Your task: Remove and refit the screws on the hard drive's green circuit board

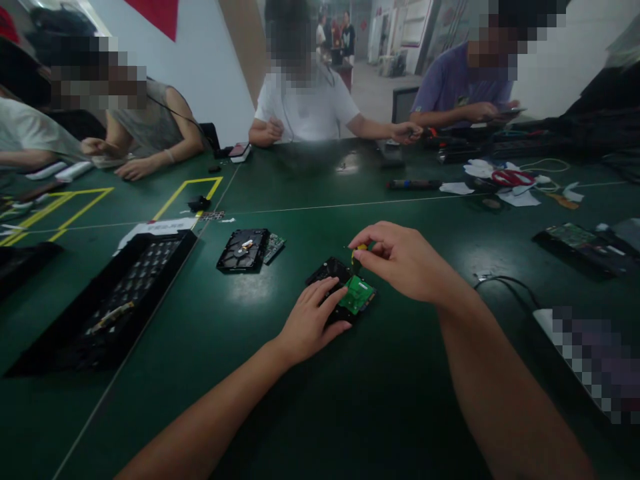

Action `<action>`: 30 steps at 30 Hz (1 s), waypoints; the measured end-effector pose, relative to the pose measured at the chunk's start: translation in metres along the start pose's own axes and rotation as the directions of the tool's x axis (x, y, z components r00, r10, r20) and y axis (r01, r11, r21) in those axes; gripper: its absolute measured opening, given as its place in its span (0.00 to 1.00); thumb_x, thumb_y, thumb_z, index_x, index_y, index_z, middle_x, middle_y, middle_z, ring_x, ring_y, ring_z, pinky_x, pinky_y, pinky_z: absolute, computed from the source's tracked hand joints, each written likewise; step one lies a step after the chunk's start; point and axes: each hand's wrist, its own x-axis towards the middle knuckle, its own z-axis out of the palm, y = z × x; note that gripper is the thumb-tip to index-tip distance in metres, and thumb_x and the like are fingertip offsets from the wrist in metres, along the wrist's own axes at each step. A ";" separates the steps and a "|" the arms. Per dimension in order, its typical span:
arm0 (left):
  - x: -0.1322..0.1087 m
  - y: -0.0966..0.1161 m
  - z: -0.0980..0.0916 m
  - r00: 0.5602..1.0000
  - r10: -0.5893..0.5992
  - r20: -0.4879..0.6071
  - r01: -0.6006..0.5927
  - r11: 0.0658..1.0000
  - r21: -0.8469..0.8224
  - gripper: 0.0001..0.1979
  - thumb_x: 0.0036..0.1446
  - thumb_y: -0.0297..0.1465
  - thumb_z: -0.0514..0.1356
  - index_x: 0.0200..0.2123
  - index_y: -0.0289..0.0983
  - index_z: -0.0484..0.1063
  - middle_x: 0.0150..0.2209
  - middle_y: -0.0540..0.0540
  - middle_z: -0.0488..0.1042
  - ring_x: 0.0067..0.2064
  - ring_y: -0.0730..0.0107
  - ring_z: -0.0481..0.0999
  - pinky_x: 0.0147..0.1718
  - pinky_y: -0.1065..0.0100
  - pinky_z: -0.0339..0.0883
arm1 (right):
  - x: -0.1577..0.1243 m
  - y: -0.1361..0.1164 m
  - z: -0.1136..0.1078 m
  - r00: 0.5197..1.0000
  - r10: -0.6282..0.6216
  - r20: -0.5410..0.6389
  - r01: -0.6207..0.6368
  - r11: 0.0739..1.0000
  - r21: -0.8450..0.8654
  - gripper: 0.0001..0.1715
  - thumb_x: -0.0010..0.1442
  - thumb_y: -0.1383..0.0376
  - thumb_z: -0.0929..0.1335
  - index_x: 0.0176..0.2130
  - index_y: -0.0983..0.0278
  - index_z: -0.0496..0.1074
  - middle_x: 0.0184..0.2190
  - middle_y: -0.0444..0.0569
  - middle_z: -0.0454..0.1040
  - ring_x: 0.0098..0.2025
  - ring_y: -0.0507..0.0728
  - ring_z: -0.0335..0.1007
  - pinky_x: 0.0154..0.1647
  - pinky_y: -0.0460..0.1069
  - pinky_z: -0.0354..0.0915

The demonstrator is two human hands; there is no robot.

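A black hard drive with a green circuit board on it lies on the dark green table in front of me. My left hand rests on the drive's near left part, fingers spread over its casing and reaching the board's edge. Above the board, my right hand is closed on a small yellow and black screwdriver, held upright between thumb and fingers. The tool's tip is too small to make out.
Left of the drive lie another black drive, a loose circuit board and a long black tray. At right are a drive with a board and a cable. Several people sit across the table.
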 end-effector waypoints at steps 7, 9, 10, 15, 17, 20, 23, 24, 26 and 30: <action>0.002 0.005 -0.004 0.999 -0.054 0.007 0.054 0.998 -0.030 0.51 0.59 0.57 0.69 0.75 0.41 0.54 0.75 0.31 0.57 0.76 0.38 0.56 0.72 0.36 0.57 | 0.011 0.002 -0.016 0.994 -0.041 0.097 0.048 0.996 -0.072 0.08 0.65 0.65 0.71 0.43 0.60 0.82 0.42 0.49 0.81 0.36 0.55 0.75 0.39 0.50 0.66; 0.002 0.005 -0.003 0.997 -0.073 -0.008 0.072 0.997 -0.038 0.51 0.59 0.56 0.69 0.76 0.41 0.53 0.75 0.31 0.56 0.77 0.38 0.54 0.73 0.36 0.56 | 0.014 0.004 -0.019 0.991 -0.053 0.123 0.065 0.993 -0.096 0.08 0.65 0.65 0.71 0.43 0.60 0.82 0.42 0.49 0.82 0.37 0.56 0.75 0.39 0.50 0.66; 0.002 0.005 -0.003 0.997 -0.076 -0.013 0.075 0.996 -0.044 0.51 0.59 0.54 0.70 0.76 0.41 0.52 0.75 0.32 0.55 0.77 0.39 0.53 0.73 0.36 0.55 | 0.015 0.004 -0.020 0.990 -0.059 0.128 0.072 0.992 -0.102 0.08 0.65 0.65 0.71 0.43 0.60 0.82 0.41 0.49 0.82 0.38 0.56 0.76 0.40 0.50 0.66; 0.000 0.004 -0.002 0.997 -0.072 -0.004 0.072 0.996 -0.048 0.48 0.60 0.45 0.71 0.76 0.43 0.51 0.76 0.34 0.54 0.77 0.40 0.52 0.73 0.37 0.55 | 0.024 0.007 -0.022 0.985 -0.074 0.156 0.093 0.988 -0.122 0.09 0.66 0.66 0.70 0.44 0.61 0.82 0.42 0.49 0.82 0.40 0.57 0.77 0.41 0.50 0.65; -0.001 0.004 -0.003 0.996 -0.084 0.008 0.084 0.996 -0.028 0.48 0.60 0.45 0.70 0.76 0.43 0.51 0.76 0.35 0.53 0.78 0.39 0.51 0.73 0.36 0.54 | 0.026 0.006 -0.022 0.981 -0.087 0.173 0.111 0.985 -0.134 0.10 0.66 0.67 0.69 0.45 0.61 0.82 0.42 0.49 0.82 0.40 0.56 0.77 0.42 0.50 0.65; -0.003 0.005 -0.006 0.993 -0.120 0.008 0.119 0.993 0.012 0.50 0.60 0.49 0.70 0.77 0.42 0.51 0.76 0.34 0.52 0.78 0.37 0.49 0.74 0.34 0.51 | 0.027 0.005 -0.021 0.981 -0.095 0.168 0.122 0.979 -0.163 0.10 0.67 0.67 0.69 0.45 0.62 0.81 0.43 0.50 0.82 0.41 0.56 0.76 0.43 0.50 0.65; -0.004 0.005 -0.007 0.989 -0.146 0.020 0.146 0.989 0.029 0.51 0.60 0.52 0.69 0.77 0.41 0.50 0.77 0.33 0.51 0.78 0.36 0.49 0.74 0.35 0.52 | 0.025 0.002 -0.020 0.984 -0.085 0.159 0.114 0.976 -0.185 0.10 0.67 0.67 0.69 0.47 0.63 0.80 0.42 0.50 0.81 0.41 0.57 0.76 0.43 0.50 0.64; -0.004 0.004 -0.007 0.988 -0.149 0.024 0.149 0.988 0.035 0.51 0.60 0.54 0.69 0.77 0.41 0.51 0.77 0.33 0.50 0.78 0.36 0.48 0.74 0.35 0.52 | 0.025 0.001 -0.020 0.984 -0.080 0.156 0.109 0.977 -0.184 0.11 0.67 0.67 0.69 0.48 0.63 0.79 0.42 0.50 0.81 0.41 0.57 0.76 0.42 0.50 0.64; -0.004 0.004 -0.005 0.987 -0.156 0.028 0.155 0.987 0.050 0.52 0.59 0.56 0.68 0.77 0.41 0.52 0.78 0.32 0.48 0.78 0.35 0.46 0.74 0.35 0.51 | 0.023 0.000 -0.019 0.985 -0.073 0.156 0.100 0.980 -0.174 0.10 0.66 0.67 0.70 0.48 0.63 0.78 0.42 0.50 0.81 0.41 0.57 0.76 0.42 0.50 0.64; -0.001 0.005 0.001 0.981 -0.195 0.006 0.194 0.977 0.085 0.54 0.59 0.60 0.66 0.76 0.38 0.52 0.78 0.30 0.47 0.78 0.33 0.48 0.73 0.34 0.53 | 0.019 0.000 -0.020 0.985 -0.072 0.158 0.098 0.983 -0.158 0.06 0.66 0.67 0.70 0.44 0.63 0.77 0.41 0.50 0.81 0.42 0.58 0.76 0.43 0.51 0.64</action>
